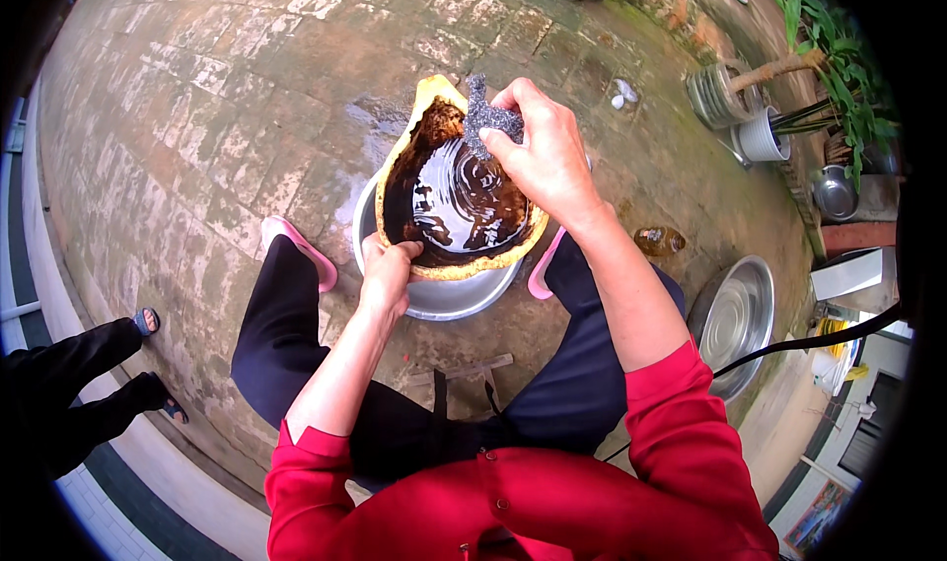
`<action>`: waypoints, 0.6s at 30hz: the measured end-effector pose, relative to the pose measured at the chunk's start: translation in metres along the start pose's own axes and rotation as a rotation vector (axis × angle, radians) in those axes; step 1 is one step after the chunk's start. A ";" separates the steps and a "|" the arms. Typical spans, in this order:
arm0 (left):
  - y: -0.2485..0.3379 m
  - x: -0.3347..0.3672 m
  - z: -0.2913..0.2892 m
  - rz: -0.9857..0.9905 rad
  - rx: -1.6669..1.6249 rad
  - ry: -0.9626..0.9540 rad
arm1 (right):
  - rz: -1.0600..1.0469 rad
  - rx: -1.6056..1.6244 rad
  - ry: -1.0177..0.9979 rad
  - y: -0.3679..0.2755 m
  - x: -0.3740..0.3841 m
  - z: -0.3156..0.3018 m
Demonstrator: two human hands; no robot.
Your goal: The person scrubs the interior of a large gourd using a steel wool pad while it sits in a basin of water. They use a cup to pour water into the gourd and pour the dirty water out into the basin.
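A yellow gourd bowl point(461, 266) with a stained dark brown inside and a pointed far end holds rippling, reflective liquid. It sits over a silver metal basin point(441, 302), which shows beneath its near and left edges. My left hand point(387, 277) grips the near-left rim, the thumb inside and the fingers mostly hidden behind the wall. Over the bowl's far right side, my right hand point(547, 152) pinches a ragged grey scouring pad point(481, 119). The pad is above the liquid, close to the far rim; whether it touches the wall I cannot tell.
A wide metal basin point(732, 326) stands at right, near a brownish bottle point(659, 241) lying on the brick ground. Potted plants, a white pot point(762, 135) and a glass jar point(718, 96) line the far right. Another person's legs point(84, 384) are at left.
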State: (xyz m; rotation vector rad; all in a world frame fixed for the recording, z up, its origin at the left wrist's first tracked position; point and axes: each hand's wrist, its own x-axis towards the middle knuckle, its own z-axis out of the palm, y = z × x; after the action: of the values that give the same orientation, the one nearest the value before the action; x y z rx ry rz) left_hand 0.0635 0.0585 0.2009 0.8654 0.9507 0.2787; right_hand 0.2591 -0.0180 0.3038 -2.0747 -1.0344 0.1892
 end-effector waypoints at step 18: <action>-0.111 0.041 -0.057 -0.110 0.083 0.130 | 0.011 -0.019 -0.272 0.016 -0.022 0.022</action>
State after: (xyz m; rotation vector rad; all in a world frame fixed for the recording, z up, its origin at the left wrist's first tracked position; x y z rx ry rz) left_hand 0.0247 0.0401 0.0770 0.8748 1.1339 0.2043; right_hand 0.2449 -0.0269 0.2735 -2.1118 -1.1894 0.4798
